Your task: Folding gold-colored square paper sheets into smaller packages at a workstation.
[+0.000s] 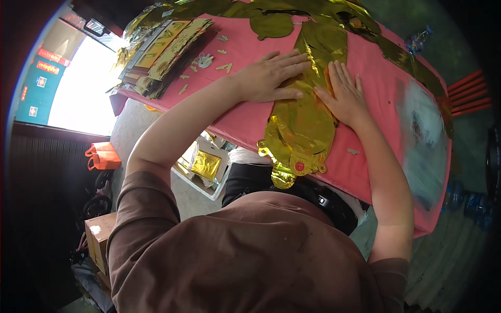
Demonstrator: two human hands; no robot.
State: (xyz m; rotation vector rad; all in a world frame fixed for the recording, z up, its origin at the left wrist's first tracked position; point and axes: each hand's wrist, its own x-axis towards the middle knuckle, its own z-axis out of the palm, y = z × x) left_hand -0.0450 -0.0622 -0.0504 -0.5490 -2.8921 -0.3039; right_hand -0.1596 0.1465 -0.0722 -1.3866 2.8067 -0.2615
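Note:
A flat, uninflated gold foil balloon (305,122) lies lengthwise across the pink-covered table (237,122). Its lower end, with small looped tabs and a round red mark, hangs over the edge near my body. My left hand (274,77) rests on the foil's left side, fingers stretched out and pointing right. On the right side, my right hand (344,96) lies flat along the foil's edge, fingers pointing away from me. Neither hand grips anything. More gold foil (323,39) continues beyond my hands, and another flat piece (271,25) lies at the far side.
Stacked printed card packages (167,52) stand at the table's left, beside small pale pieces (228,67). Clear plastic bags (422,141) lie on the right. Below are a white box (219,189) holding gold packets, an orange bag (102,156), a cardboard box (99,235) and bottles (472,203).

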